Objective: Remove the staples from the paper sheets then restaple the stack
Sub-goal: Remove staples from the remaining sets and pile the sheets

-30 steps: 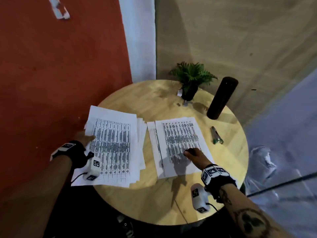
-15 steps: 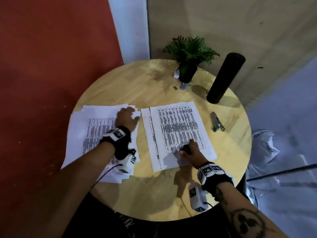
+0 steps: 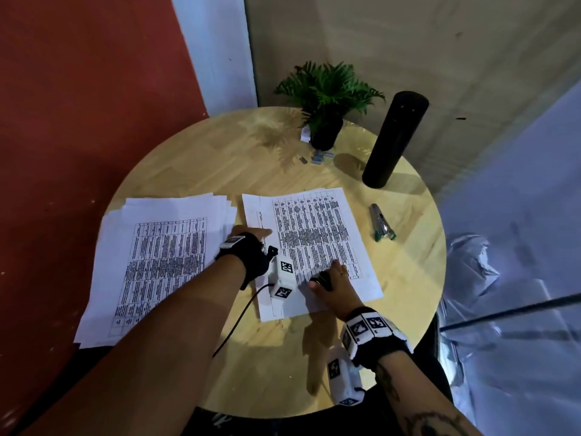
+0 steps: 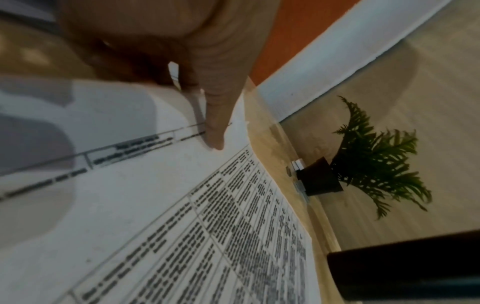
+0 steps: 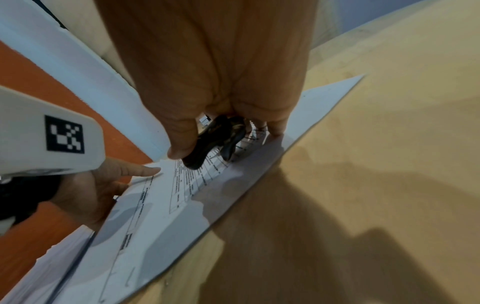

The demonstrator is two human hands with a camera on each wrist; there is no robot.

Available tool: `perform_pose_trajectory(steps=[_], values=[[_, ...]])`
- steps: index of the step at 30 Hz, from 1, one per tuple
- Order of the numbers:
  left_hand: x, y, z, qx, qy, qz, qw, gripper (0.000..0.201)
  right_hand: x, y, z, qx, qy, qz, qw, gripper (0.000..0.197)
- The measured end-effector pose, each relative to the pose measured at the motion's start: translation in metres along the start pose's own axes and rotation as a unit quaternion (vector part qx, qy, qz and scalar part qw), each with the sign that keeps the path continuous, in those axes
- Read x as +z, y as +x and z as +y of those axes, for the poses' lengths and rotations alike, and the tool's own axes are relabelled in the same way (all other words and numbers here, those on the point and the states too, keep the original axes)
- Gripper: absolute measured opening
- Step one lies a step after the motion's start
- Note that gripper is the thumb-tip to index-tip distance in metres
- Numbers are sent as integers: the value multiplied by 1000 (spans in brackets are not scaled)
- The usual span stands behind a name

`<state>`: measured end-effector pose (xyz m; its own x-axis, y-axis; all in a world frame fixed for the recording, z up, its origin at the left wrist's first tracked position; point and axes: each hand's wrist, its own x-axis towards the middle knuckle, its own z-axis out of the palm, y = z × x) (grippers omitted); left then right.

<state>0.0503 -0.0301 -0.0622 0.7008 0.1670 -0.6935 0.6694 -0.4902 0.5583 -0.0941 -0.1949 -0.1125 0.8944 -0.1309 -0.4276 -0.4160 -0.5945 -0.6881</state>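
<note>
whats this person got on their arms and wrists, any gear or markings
Both forearms are bare, with no sleeves. Each wrist carries a black strap with white tiles printed in black square codes, and a white camera block bearing the same kind of code. A thin black cable trails from the left block. The right hand wears a ring, and its forearm shows dark tattoos.

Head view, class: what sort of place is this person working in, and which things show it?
Probably an indoor office or lounge corner: a small round wooden table set against an orange-red and wood-panelled wall, printed white paper sheets, a silver stapler and a small potted green fern.
</note>
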Motion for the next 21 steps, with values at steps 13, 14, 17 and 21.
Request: perform_pose_trajectory(steps=[13, 14, 17, 21], values=[[2, -3, -34, 151, -105, -73, 980, 63, -15, -10, -2, -4, 146, 65, 987, 23], [-1, -14, -30, 181, -135, -82, 971, 49, -23, -12, -2, -6, 199, 83, 976, 19], [-14, -32, -22, 246, -155, -110, 950, 33, -58, -22, -10, -30, 281, 137, 949, 44], [-38, -50, -13, 271, -145, -165, 937, 41, -108, -36, -30, -74, 433, 107, 892, 27]])
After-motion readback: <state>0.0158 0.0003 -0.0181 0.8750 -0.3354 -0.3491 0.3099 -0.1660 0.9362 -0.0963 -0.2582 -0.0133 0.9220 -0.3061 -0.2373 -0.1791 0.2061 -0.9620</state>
